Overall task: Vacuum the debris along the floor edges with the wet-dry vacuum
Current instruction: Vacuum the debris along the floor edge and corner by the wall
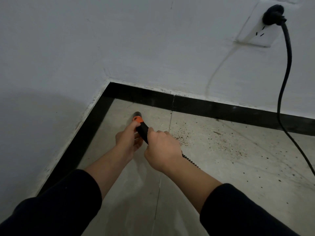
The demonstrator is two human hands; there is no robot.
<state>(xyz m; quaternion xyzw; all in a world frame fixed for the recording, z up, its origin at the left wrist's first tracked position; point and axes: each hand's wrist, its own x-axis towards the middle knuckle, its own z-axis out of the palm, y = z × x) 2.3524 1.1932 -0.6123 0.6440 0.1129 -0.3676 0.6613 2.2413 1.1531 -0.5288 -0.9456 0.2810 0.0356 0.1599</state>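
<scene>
Left hand point(127, 138): wrapped round the vacuum nozzle point(142, 129), fingers right behind its orange collar point(137, 119).
Right hand point(162, 150): clamped on the black grip at four o'clock of the left, just beside it.
Vacuum nozzle: tilted down, tip low over the floor point(238, 176), aimed at eleven o'clock into the corner of the black baseboard point(221, 108). Touching the tile? Can't tell.
Hose point(190, 159): ribbed, black, coming out past the right wrist at five o'clock.
Debris point(204, 138): dark specks strewn at three o'clock of the hands, thickest just beside the right one.
Cord point(288, 62): plugged into the wall outlet point(255, 34) at one o'clock, dropping to the floor.
</scene>
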